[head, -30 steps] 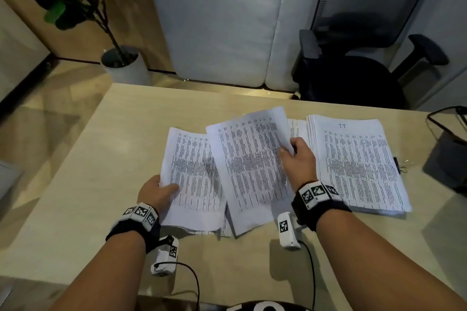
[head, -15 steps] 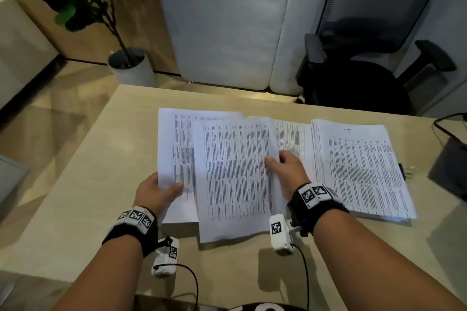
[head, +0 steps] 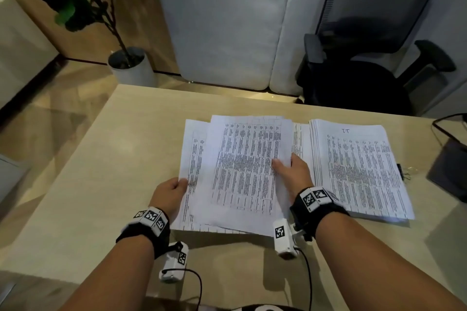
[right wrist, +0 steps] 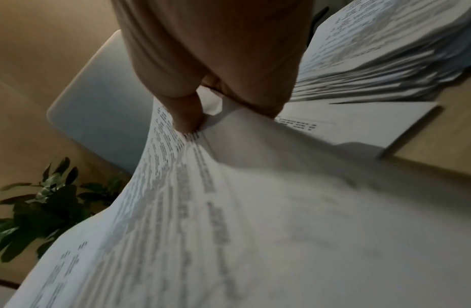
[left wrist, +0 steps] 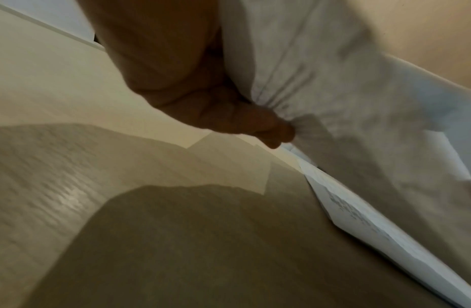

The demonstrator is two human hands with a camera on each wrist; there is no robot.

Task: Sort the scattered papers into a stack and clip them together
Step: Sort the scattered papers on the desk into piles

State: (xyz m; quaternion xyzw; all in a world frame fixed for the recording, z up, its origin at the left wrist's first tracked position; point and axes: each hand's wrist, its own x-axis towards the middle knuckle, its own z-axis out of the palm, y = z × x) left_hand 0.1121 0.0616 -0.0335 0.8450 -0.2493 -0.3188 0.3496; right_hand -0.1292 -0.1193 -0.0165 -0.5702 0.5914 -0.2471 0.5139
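Several printed sheets (head: 242, 171) overlap in a loose bundle held just above the wooden desk (head: 106, 184), in the middle of the head view. My left hand (head: 174, 190) grips the bundle's left edge; the left wrist view shows the fingers pinching the paper (left wrist: 321, 93). My right hand (head: 290, 168) pinches the right edge of the top sheets, thumb on the printed face, which the right wrist view shows from close by with the sheets (right wrist: 229, 208) bending. A thick paper stack (head: 358, 169) lies to the right. A black binder clip (head: 403, 171) sits at that stack's right edge.
A dark object (head: 449, 166) with a cable lies at the desk's right edge. Behind the desk stand a black office chair (head: 361, 83), a grey cushion (head: 222, 23) and a potted plant (head: 126, 58). One more sheet (head: 300, 141) lies flat between bundle and stack.
The two fanned groups of sheets have come together into one overlapping bundle. My left hand's sheets slid right under the top ones, and both hands now sit nearer each other.
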